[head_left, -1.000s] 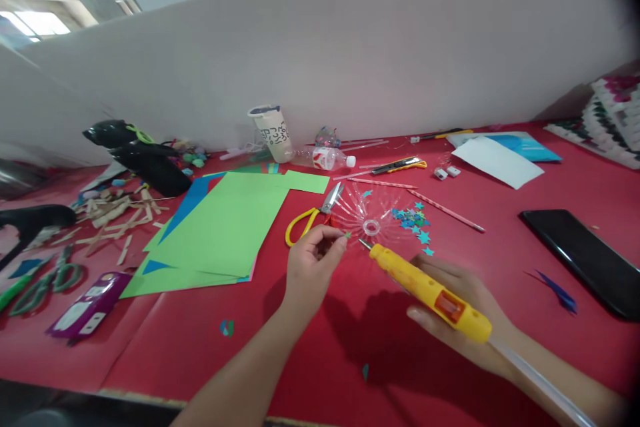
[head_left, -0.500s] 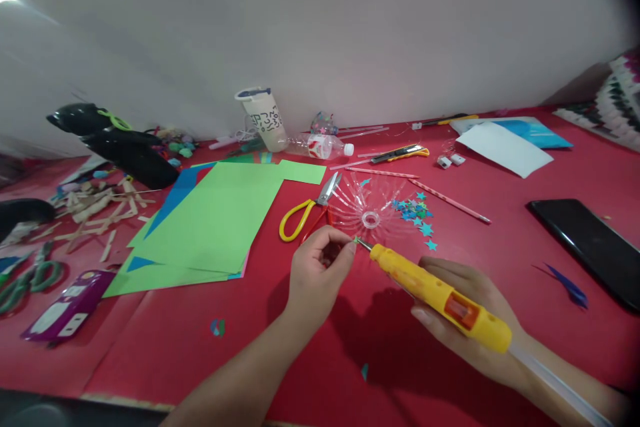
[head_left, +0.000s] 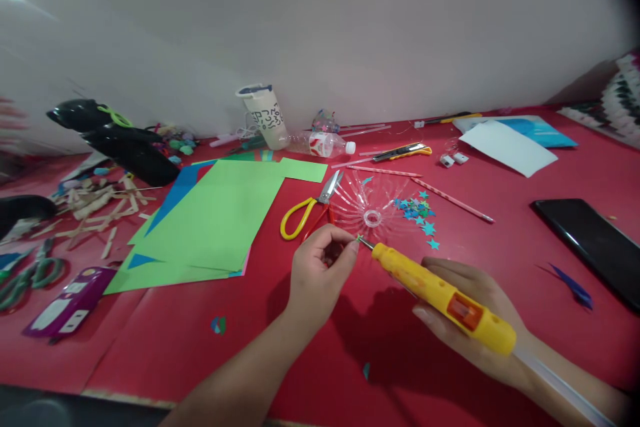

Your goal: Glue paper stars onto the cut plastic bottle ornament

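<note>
My right hand [head_left: 465, 307] is wrapped round a yellow hot glue gun [head_left: 435, 287], and a clear glue stick [head_left: 560, 377] trails from its rear. The gun's metal nozzle points left toward my left hand [head_left: 323, 267]. Thumb and forefinger there are pinched on a tiny green paper star [head_left: 359, 238], mostly covered by the fingertips, right at the nozzle tip. Just beyond my hands lies a cut, splayed clear plastic bottle piece [head_left: 372, 217] with its ring in the middle. Blue and green paper stars [head_left: 427, 228] are scattered to its right.
Scissors with yellow and red handles [head_left: 299, 217] lie beside green paper sheets [head_left: 215, 220]. Behind are a plastic bottle [head_left: 320, 145], a white cup [head_left: 265, 117] and a box cutter [head_left: 403, 151]. A black phone [head_left: 590, 247] is at right, a black bird figure [head_left: 120, 143] at left.
My hands and the glue gun stay almost still relative to each other, with the nozzle at the star. The view has shifted slightly. A blurred hand shape appears at the far left edge.
</note>
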